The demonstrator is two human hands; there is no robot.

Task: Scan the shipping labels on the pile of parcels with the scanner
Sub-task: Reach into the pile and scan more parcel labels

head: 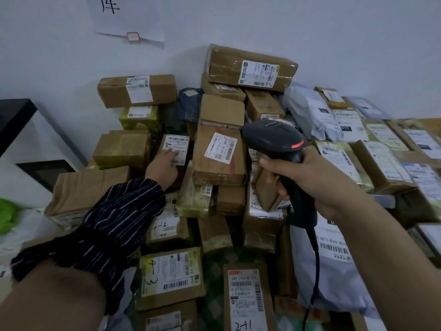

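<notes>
Right hand (307, 177) grips scanner (274, 137) handle, left hand (163, 167) presses flat on label (176, 145); best to aim squarely at barcode (178, 139).

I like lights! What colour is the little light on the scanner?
Red, glowing on the black scanner in the right hand; head view shows it.

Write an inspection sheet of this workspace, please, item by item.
Surface: hidden under the parcels.
Job's things: scanner, red light on, aimed at the pile.
Clutter: green object at far left.
Hands: left hand touches a label; right hand grips the scanner handle.
Cables: black cable hangs from the scanner.
Surroundings: white wall with a paper sheet; dark-topped cabinet at left.
</notes>
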